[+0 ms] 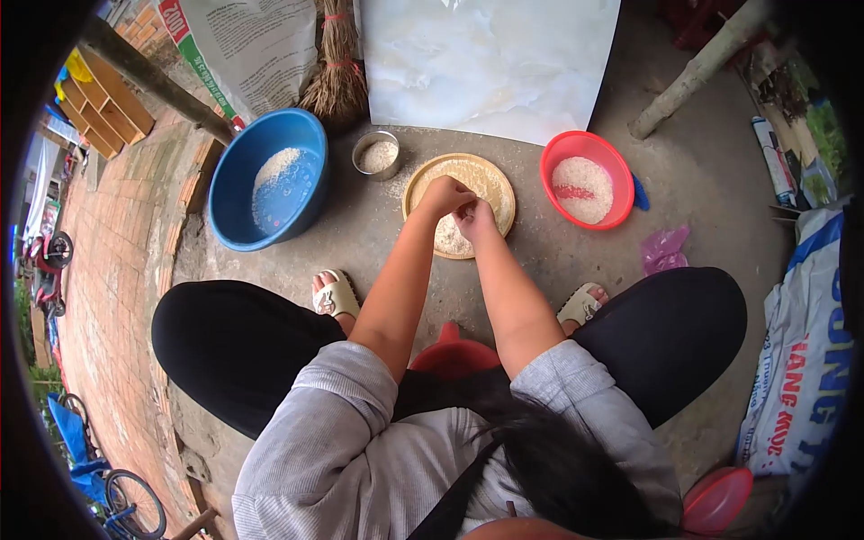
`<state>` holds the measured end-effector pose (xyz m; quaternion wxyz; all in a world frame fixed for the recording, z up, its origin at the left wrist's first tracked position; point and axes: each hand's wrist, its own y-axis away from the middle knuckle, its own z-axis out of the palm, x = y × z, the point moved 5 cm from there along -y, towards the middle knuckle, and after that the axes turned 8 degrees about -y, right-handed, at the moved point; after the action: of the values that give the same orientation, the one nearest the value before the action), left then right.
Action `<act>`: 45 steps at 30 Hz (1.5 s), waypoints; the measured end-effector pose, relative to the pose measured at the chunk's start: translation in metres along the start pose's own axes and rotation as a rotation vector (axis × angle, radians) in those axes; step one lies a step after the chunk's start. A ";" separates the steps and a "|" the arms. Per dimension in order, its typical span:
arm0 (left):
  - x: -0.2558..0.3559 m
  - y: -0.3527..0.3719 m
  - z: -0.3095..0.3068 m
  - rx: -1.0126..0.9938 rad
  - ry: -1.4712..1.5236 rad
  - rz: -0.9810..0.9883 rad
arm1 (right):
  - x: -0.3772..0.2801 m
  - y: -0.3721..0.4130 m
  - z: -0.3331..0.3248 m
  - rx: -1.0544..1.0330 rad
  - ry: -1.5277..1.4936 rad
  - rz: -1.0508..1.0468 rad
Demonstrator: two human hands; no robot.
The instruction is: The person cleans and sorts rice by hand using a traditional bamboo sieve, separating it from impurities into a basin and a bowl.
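A round woven tray (pixel 509 193) with rice spread over it lies on the ground in front of me. Both hands are over its middle, close together. My left hand (pixel 443 194) is bent with its fingers pressed together beside the other hand. Just right of it, my right hand (pixel 474 220) has its fingers curled in. What the fingers hold, if anything, is too small to make out. Left of the tray stand a metal bowl (pixel 377 155) of rice and a blue basin (pixel 310 202) with some rice. A red bowl (pixel 548 175) holding rice stands on the right.
A straw broom (pixel 337 81), a printed sack (pixel 252 54) and a pale marbled panel (pixel 486 67) are at the back. A pink plastic bag (pixel 664 249) lies right of the tray, and a large white sack (pixel 796 360) stands farther right. Wooden poles rise on both sides.
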<state>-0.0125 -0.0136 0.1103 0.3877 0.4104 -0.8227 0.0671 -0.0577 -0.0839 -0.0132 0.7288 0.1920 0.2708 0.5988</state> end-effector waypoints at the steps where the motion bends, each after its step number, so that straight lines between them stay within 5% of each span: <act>1: -0.005 -0.007 -0.002 0.020 0.005 -0.015 | -0.005 0.010 0.005 0.078 0.066 0.024; 10: -0.080 -0.030 -0.035 0.302 0.140 -0.197 | -0.083 0.002 0.065 0.143 0.776 -0.128; 14: -0.126 -0.024 -0.003 0.397 0.161 -0.369 | -0.097 0.005 0.088 0.042 0.791 -0.115; 21: -0.094 0.029 0.072 0.421 -0.177 0.164 | -0.078 -0.037 -0.031 0.159 0.519 -0.076; 26: -0.110 0.004 0.053 0.521 0.117 -0.090 | -0.043 -0.033 -0.006 0.178 0.782 0.044; 29: -0.108 -0.023 0.032 0.436 0.483 -0.228 | -0.040 -0.037 -0.010 0.208 0.669 0.073; 31: -0.083 -0.040 0.032 0.090 0.589 -0.012 | -0.031 -0.040 -0.011 0.178 0.424 0.157; 32: -0.078 -0.042 0.027 0.070 0.577 -0.015 | -0.028 -0.043 -0.014 0.186 0.401 0.156; 34: -0.066 -0.044 0.007 0.400 0.006 0.090 | -0.026 -0.052 -0.016 0.164 0.282 0.127; 35: -0.080 -0.050 0.009 0.374 0.104 -0.061 | -0.030 -0.056 -0.017 0.172 0.304 0.120; 38: -0.099 -0.050 0.012 0.396 -0.064 -0.090 | -0.044 -0.056 -0.025 0.258 0.372 0.009; 45: -0.076 -0.062 0.070 0.386 -0.346 0.090 | -0.060 -0.051 -0.037 0.346 0.439 -0.113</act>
<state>0.0195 -0.0372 -0.0040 0.1524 0.4451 -0.8661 0.1688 -0.0497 -0.1552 -0.0629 0.6414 0.1639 0.5305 0.5295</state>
